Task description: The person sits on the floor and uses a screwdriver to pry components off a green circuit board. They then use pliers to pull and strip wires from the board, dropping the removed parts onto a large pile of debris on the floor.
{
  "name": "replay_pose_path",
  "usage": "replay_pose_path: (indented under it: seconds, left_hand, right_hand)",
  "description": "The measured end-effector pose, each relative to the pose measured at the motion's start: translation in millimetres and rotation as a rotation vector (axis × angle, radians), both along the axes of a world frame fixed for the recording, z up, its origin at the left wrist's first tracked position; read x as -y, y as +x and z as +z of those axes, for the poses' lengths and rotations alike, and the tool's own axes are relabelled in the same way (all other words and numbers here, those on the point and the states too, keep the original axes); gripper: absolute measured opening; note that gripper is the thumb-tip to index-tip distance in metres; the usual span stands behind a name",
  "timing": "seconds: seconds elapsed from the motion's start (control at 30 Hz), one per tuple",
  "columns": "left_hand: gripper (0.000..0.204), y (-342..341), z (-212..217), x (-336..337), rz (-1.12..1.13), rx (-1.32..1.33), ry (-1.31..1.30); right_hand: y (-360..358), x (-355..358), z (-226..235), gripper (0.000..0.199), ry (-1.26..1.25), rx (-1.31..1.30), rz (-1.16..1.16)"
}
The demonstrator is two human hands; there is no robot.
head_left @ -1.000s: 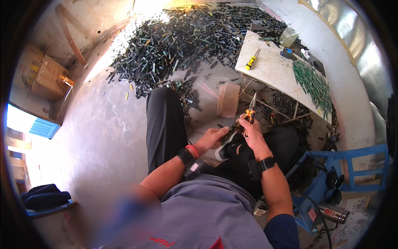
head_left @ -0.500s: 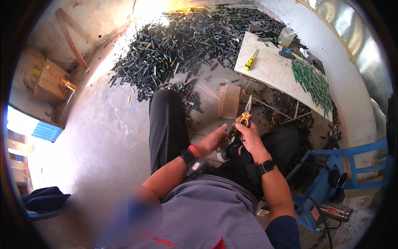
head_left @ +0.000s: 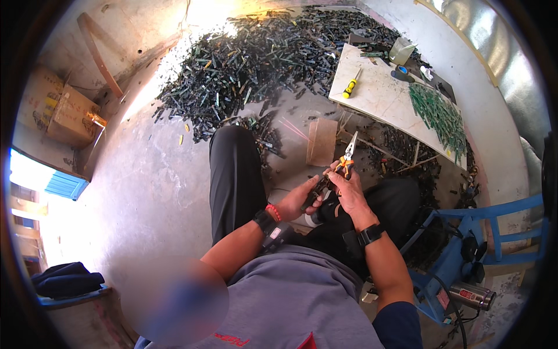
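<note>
My right hand (head_left: 350,194) is closed around long-nose pliers (head_left: 349,157) with orange and black handles. Their metal jaws point up and away from me. Close beside it, my left hand (head_left: 297,199) grips a narrow dark strip-shaped piece (head_left: 314,193) between thumb and fingers. The far end of that piece reaches my right fingertips, and I cannot tell whether they touch it. Both hands are above my lap, between my knees.
A large heap of dark strips (head_left: 250,70) covers the floor ahead. On the low table (head_left: 372,87) at right lie a yellow screwdriver (head_left: 350,88), a pile of green strips (head_left: 436,119) and a clear container (head_left: 401,52). A brick-like block (head_left: 321,142) and blue chair (head_left: 494,232) are nearby.
The dark piece in my left hand has turned and shows more plainly between my hands. The pliers in my right hand have tilted slightly to the right.
</note>
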State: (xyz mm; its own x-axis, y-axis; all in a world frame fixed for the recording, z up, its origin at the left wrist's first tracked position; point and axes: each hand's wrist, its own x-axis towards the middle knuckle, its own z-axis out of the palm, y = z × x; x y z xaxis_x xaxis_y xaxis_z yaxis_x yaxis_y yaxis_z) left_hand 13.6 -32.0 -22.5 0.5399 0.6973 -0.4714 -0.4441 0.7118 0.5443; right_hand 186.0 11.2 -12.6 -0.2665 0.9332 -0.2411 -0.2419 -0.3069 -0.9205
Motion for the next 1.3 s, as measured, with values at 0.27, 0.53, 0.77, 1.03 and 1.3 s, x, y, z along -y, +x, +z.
replay_pose_path:
  seconds: [0.27,0.53,0.77,1.03,1.3]
  left_hand:
    - [0.046,-1.5,6.9,-0.3,0.113,-0.178,0.031]
    - [0.050,-16.2,-3.0,-9.4,0.213,-0.015,-0.035]
    - [0.044,-10.3,0.5,-10.9,0.239,0.052,-0.046]
    - [0.044,-7.7,3.8,-12.3,0.306,0.077,-0.056]
    - [0.040,-8.1,-1.2,-13.0,0.278,0.150,-0.082]
  right_hand:
    - [2.3,-1.3,4.6,0.021,-0.072,0.083,0.006]
    - [14.6,20.9,40.8,0.028,-0.376,-0.234,0.399]
    - [8.3,38.5,40.1,0.032,-0.491,-0.376,0.549]
    - [2.7,42.8,39.1,0.032,-0.515,-0.404,0.586]
    - [5.0,41.6,34.1,0.034,-0.531,-0.431,0.552]
